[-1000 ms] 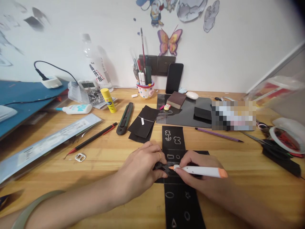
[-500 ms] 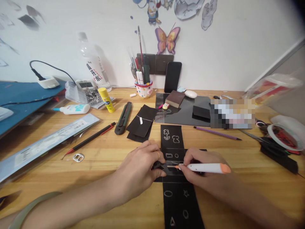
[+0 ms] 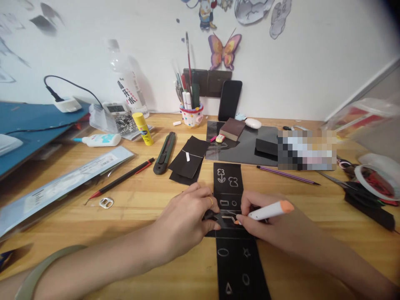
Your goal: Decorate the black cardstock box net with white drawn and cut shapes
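Observation:
A long black card strip (image 3: 239, 266) lies on the table, with a crosspiece in its middle. It bears pale outlines: flowers, a rectangle, ovals, a star and a triangle. My left hand (image 3: 190, 212) bends its fingers and thumb around the left side of the crosspiece, where something glossy or clear also shows. In my right hand (image 3: 268, 221) is a white marker (image 3: 265, 211) with an orange end, tilted to the right. Its orange tip touches the card's middle, at the end of a pale angled line. My right fingers hide part of the card.
A cutter (image 3: 164, 153), black cards (image 3: 189, 158), a mechanical pencil (image 3: 125, 177) and a ring pull (image 3: 106, 203) lie left. Behind stand a glue stick (image 3: 143, 128), a pen cup (image 3: 191, 116) and a phone (image 3: 230, 101). A purple pencil (image 3: 287, 175) and scissors (image 3: 364, 198) lie right.
The marker tip has moved right and slightly down, and the pale line is longer with a bend. The marker's rear end has tipped upward. My left hand keeps its place on the card.

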Demonstrator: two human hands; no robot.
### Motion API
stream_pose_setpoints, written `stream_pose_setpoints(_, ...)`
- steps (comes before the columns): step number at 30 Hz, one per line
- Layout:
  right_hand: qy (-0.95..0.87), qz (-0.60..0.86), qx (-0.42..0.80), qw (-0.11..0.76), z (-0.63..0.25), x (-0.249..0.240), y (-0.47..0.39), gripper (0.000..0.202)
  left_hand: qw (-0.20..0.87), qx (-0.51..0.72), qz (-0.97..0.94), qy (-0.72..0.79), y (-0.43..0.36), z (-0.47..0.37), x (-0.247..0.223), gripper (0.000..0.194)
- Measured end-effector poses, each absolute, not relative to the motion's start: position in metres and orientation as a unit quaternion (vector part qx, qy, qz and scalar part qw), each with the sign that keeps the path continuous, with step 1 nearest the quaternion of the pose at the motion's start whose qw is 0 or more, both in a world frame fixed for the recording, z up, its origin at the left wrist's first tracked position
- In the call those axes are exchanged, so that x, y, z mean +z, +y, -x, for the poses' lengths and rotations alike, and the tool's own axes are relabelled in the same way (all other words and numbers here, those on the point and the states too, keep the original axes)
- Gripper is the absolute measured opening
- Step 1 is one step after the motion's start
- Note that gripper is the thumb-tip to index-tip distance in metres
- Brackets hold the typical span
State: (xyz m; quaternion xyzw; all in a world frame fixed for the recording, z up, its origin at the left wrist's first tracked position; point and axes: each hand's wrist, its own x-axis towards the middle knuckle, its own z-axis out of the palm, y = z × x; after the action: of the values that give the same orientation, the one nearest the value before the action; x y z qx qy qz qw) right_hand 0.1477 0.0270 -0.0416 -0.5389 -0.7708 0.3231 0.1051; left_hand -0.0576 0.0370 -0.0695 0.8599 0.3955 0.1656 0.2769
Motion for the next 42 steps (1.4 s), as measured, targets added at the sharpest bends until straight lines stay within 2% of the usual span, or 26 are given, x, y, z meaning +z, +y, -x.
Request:
stream_pose_setpoints(4, -0.768, 0.529, 0.350, 0.087, -0.144, -0.039, 0.033, 0.013, 0.271, 0.164, -0.862, 0.396, 0.037, 0.058, -0.068, 0.012)
stream_pose_setpoints(8, -0.773, 0.502, 0.373, 0.109, -0.132, -0.036, 0.037, 0.014, 0.271, 0.159, -0.863, 0.396, 0.038, 0.057, -0.066, 0.012)
stream_pose_setpoints(21, -0.796, 0.473, 0.347, 0.146, -0.124, -0.042, 0.040, 0.014, 0.262, 0.153, -0.867, 0.395, 0.037, 0.058, -0.067, 0.011)
stream_pose_setpoints(25, -0.795, 0.478, 0.324, 0.184, -0.127, -0.041, 0.038, 0.013, 0.264, 0.148, -0.866, 0.397, 0.037, 0.058, -0.066, 0.012)
stream_pose_setpoints(30, -0.728, 0.517, 0.304, 0.330, -0.149, -0.027, 0.042, 0.015, 0.265, 0.161, -0.867, 0.390, 0.039, 0.059, -0.068, 0.012)
stream_pose_setpoints(32, -0.710, 0.525, 0.306, 0.356, -0.161, -0.024, 0.043, 0.020, 0.263, 0.159, -0.868, 0.390, 0.038, 0.058, -0.068, 0.013)
stream_pose_setpoints(35, -0.762, 0.513, 0.272, 0.286, -0.178, -0.027, 0.038, 0.022, 0.256, 0.151, -0.867, 0.399, 0.036, 0.058, -0.065, 0.013)
stream_pose_setpoints(39, -0.815, 0.504, 0.225, 0.179, -0.190, -0.043, 0.022, 0.054, 0.232, 0.147, -0.874, 0.400, 0.032, 0.058, -0.064, 0.016)
stream_pose_setpoints(42, -0.817, 0.510, 0.209, 0.169, -0.191, -0.055, 0.009, 0.052, 0.237, 0.159, -0.876, 0.389, 0.029, 0.058, -0.066, 0.020)
